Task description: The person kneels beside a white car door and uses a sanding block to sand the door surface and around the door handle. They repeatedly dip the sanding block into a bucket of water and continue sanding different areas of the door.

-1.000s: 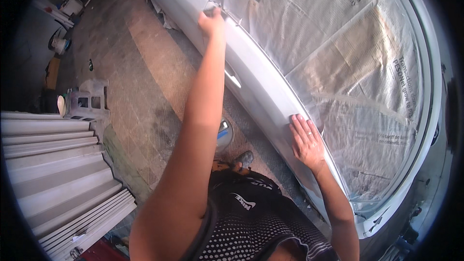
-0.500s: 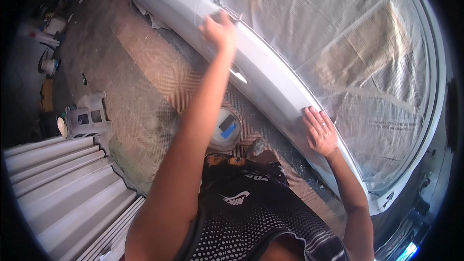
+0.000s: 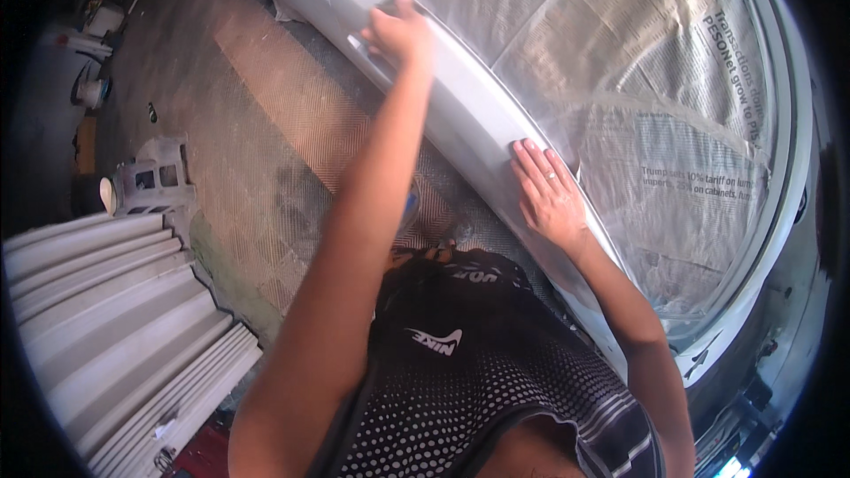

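A long, light grey car door panel (image 3: 469, 93) runs from the upper left down to the right. My left hand (image 3: 400, 34) is curled at its upper part, close to a door handle (image 3: 358, 42). Motion blurs it, and a dark patch shows under its fingers; what it holds is hidden. My right hand (image 3: 551, 195) lies flat on the panel near the window edge, fingers straight, a ring on one. Newspaper (image 3: 660, 137) under clear plastic film covers the window area beside the panel.
A pale plastic stool (image 3: 159, 179) stands on the floor to the left. Ridged whitish panels (image 3: 115, 305) fill the lower left. Beside my left forearm, a container with something blue (image 3: 409, 205) is mostly hidden. Assorted items sit along the far left wall.
The view has shifted, so the car panel sits higher and further left. My left hand has slid along the panel toward my right hand, which stays at about the same place on it.
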